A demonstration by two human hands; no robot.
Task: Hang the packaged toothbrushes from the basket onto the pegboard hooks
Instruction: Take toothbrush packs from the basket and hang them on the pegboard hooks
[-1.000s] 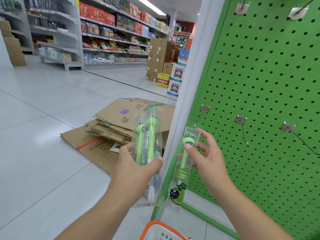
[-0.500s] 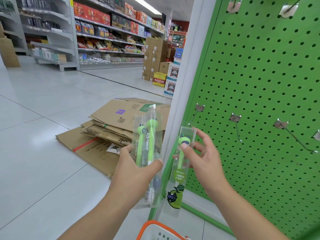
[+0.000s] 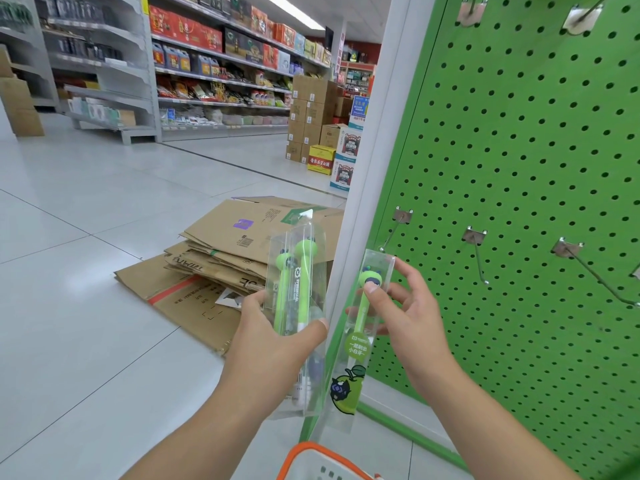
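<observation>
Your left hand grips bundled toothbrush packs | your right hand pinches one toothbrush pack near the lower-left pegboard hook

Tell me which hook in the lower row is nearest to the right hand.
The leftmost hook, beside the white post; its tip ends just above the package held by the right hand.

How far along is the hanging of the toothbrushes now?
Nothing looks hung: the hooks in view on the pegboard are bare. In hand: the left hand grips a few packs; the right hand pinches one pack just below the leftmost hook. Left: hanging all of them. The basket barely shows.
</observation>
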